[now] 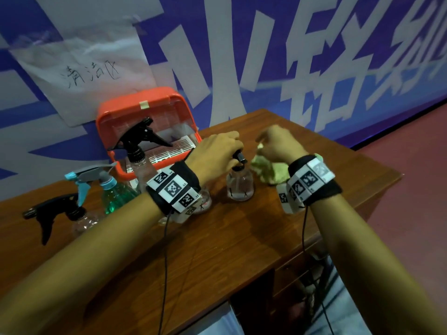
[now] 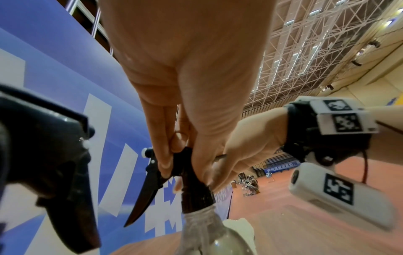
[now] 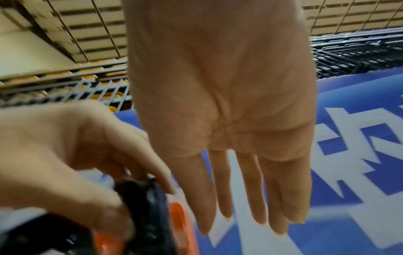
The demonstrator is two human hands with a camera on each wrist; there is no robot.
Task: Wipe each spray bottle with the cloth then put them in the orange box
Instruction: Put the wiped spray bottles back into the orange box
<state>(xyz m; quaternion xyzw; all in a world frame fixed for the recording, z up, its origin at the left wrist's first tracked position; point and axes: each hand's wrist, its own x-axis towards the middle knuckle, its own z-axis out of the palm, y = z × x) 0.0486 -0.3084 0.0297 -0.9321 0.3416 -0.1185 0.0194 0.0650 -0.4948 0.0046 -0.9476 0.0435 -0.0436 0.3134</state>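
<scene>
A small clear spray bottle with a black trigger head stands on the wooden table. My left hand grips that head from above; the left wrist view shows my left hand curled round the black head and neck. A crumpled green cloth lies just right of the bottle. My right hand hovers over the cloth, and the right wrist view shows its fingers straight and holding nothing. The orange box stands open at the back left by the wall.
Left of the box stand a tall clear bottle with a black trigger, a green bottle with a blue and grey trigger and a small clear bottle with a black trigger. The table's right edge drops to a red floor.
</scene>
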